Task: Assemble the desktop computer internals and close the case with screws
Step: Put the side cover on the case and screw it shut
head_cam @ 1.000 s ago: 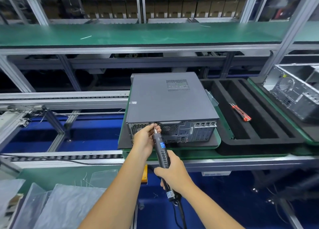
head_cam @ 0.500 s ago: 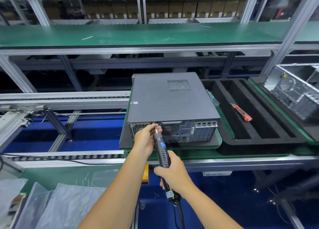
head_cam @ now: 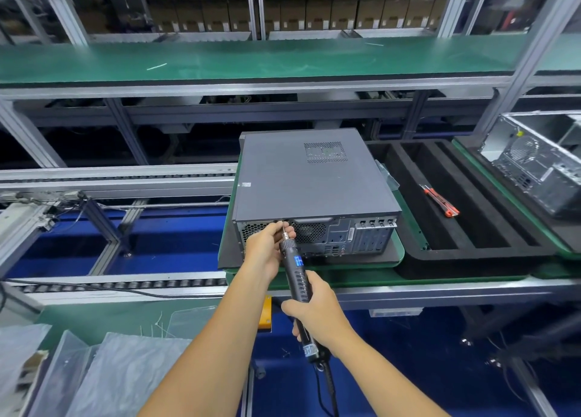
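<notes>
Desktop computer case (head_cam: pixel 309 180) — closed, lying flat on a green-edged pallet (head_cam: pixel 398 253), rear panel facing you.
Electric screwdriver (head_cam: pixel 294 264) — your right hand (head_cam: pixel 316 311) wraps its black barrel; bit set at the rear panel's top edge.
Your left hand (head_cam: pixel 265 247) — fingertips pinch the bit just behind its tip.
Red-handled tool (head_cam: pixel 440 201) — in the black foam tray (head_cam: pixel 471 259) to the right.

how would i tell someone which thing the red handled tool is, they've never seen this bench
Start at the closed grey computer case in the middle of the bench and look right to the black foam tray with long slots. The red-handled tool lies alone in the tray's middle slot, slanted. It is the only red thing there, unlike the black electric screwdriver held at the case.
</notes>
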A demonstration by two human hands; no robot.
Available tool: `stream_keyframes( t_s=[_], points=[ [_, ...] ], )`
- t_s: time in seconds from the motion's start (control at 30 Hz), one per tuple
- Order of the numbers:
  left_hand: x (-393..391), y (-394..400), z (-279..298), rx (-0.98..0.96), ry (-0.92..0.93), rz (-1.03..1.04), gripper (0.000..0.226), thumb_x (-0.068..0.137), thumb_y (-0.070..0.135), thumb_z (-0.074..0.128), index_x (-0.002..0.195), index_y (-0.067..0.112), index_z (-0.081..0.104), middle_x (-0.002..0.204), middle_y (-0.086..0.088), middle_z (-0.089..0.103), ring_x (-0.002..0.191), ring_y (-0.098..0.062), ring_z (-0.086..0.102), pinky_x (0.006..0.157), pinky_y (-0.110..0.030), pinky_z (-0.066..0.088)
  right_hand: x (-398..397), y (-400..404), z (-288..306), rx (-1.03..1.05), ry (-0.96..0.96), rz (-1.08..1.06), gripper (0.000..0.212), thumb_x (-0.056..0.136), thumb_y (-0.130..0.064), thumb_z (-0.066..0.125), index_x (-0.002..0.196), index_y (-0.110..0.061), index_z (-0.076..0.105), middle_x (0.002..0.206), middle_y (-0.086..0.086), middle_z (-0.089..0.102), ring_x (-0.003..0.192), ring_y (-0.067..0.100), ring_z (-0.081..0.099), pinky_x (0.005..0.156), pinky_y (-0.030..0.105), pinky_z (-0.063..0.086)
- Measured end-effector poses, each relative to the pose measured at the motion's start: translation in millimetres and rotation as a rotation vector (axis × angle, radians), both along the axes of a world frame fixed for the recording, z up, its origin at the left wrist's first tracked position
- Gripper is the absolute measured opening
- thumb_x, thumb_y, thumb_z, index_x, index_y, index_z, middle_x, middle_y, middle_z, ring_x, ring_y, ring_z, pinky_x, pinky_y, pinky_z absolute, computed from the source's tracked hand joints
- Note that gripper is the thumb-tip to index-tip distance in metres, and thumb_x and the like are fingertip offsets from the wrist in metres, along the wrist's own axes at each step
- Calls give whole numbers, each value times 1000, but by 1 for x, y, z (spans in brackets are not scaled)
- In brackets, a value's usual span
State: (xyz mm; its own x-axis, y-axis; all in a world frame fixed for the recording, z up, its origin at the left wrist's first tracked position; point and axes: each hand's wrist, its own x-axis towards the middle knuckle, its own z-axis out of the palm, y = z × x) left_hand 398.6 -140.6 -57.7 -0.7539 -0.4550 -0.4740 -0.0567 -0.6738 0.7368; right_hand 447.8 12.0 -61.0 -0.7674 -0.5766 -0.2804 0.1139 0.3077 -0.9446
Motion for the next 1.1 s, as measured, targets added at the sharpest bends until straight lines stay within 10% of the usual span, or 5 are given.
stream_keyframes(
  t_s=[1.1],
  points=[
    [1,3,14,119,52,20,8,93,3,56,92,-4,60,77,-13,64,60,-19,64,59,-27,57,3,-14,17,0,-81,-64,32,77,-10,69,101,-10,48,84,13,52,47,22,56,47,31,51]
  ],
)
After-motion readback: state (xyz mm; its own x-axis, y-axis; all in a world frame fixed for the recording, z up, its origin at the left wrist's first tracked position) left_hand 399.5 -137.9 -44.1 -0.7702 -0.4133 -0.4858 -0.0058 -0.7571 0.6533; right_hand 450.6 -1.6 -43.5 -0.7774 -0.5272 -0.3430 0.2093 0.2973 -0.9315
